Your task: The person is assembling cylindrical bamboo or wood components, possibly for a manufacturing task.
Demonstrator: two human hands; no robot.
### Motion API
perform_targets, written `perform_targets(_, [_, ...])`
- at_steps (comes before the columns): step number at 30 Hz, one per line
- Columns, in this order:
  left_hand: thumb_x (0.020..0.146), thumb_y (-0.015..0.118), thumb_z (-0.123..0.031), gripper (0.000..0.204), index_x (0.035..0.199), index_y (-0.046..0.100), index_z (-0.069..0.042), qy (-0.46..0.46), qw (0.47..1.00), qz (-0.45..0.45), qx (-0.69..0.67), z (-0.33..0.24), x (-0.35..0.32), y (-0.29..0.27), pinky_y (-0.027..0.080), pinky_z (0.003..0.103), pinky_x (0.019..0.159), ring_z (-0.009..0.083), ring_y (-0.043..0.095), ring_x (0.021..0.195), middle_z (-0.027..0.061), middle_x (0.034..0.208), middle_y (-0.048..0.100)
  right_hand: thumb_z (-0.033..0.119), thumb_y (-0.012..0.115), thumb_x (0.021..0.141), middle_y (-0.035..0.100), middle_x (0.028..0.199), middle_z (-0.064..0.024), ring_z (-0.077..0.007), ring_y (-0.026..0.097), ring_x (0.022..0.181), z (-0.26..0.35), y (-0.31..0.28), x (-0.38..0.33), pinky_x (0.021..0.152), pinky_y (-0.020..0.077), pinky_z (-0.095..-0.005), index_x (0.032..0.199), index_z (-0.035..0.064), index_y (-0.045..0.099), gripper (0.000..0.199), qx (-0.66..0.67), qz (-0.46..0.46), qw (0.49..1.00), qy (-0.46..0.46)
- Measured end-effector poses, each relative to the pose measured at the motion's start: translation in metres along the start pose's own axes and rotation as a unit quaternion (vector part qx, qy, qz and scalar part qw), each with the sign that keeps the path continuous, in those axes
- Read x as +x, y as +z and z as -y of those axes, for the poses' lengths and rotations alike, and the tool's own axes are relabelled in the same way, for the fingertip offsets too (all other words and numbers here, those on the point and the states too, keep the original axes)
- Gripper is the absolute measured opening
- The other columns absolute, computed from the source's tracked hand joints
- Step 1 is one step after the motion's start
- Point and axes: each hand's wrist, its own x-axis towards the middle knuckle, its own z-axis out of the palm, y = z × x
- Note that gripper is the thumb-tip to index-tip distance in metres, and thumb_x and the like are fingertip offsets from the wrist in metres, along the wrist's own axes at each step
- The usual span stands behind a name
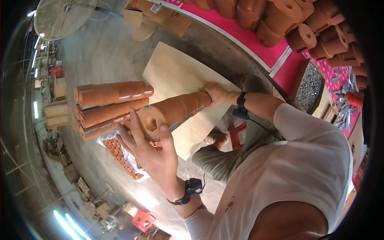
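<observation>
A long row of terracotta-coloured pots, nested end to end, is held out between both my hands over a pale board. My left hand cups the nearer-left end, thumb and fingers spread around its rim, where a hole shows in the end face. Around the other end, my right hand is wrapped. Small silvery strips run along the row's side. To the left of it lie several similar pot rows, piled on each other.
Below the pile sits a plastic-lined box of small brown pieces. At upper right, a pink-covered table bears many pots and a box of small metal parts. A large fan stands upper left; cardboard lies nearby.
</observation>
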Motion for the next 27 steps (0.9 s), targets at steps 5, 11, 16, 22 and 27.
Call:
perform_targets(5, [0.090,0.057,-0.062,0.074,0.150,0.049,-0.019,0.003,1.000,0.025,-0.013,-0.001,-0.001,-0.005,0.017,0.062,0.121,0.0509,0.018,0.150,0.0330,0.158,0.027,0.037,0.091,0.055,0.067,0.114,-0.0136,-0.0347,0.062,0.108,0.011,0.002,-0.012,0.094,0.0486,-0.0481,0.119,0.0123,0.063,0.074,-0.022,-0.038,0.997,0.063])
perform_targets(11, [0.091,0.055,-0.065,0.072,0.148,0.051,-0.020,0.020,0.999,0.027,-0.025,0.003,-0.005,-0.007,0.011,0.062,0.122,0.0502,0.017,0.150,0.0332,0.158,0.026,0.043,0.091,0.055,0.065,0.116,-0.0161,-0.0368,0.062,0.109,0.019,0.015,-0.023,0.093,0.0498,-0.0471,0.123,0.0112,0.060,0.081,-0.017,-0.011,0.995,0.094])
perform_targets(16, [0.088,0.060,-0.066,0.077,0.149,0.049,-0.021,0.000,0.998,0.057,-0.015,0.003,-0.006,-0.014,0.016,0.064,0.119,0.0519,0.013,0.151,0.0323,0.161,0.021,0.047,0.090,0.057,0.064,0.115,-0.0184,-0.0374,0.062,0.109,0.029,0.035,-0.033,0.094,0.0504,-0.0467,0.122,0.0076,0.059,0.082,-0.031,-0.043,0.993,0.102])
perform_targets(22, [0.085,0.060,-0.062,0.079,0.153,0.045,-0.023,0.005,0.995,0.098,-0.023,0.008,-0.008,-0.021,0.019,0.063,0.118,0.0501,0.012,0.152,0.0307,0.163,0.018,0.039,0.084,0.061,0.064,0.110,-0.0145,-0.0350,0.060,0.108,0.046,0.039,-0.042,0.096,0.0474,-0.0459,0.118,0.0063,0.059,0.070,-0.041,-0.079,0.989,0.121])
perform_targets(27, [0.084,0.058,-0.070,0.087,0.154,0.043,-0.021,0.024,0.992,0.116,0.050,0.010,-0.005,-0.024,0.019,0.061,0.119,0.0472,0.012,0.153,0.0309,0.163,0.017,0.037,0.083,0.062,0.062,0.114,-0.0158,-0.0362,0.058,0.109,0.042,0.044,-0.042,0.098,0.0471,-0.0456,0.121,0.0044,0.056,0.072,-0.018,-0.057,0.989,0.138])
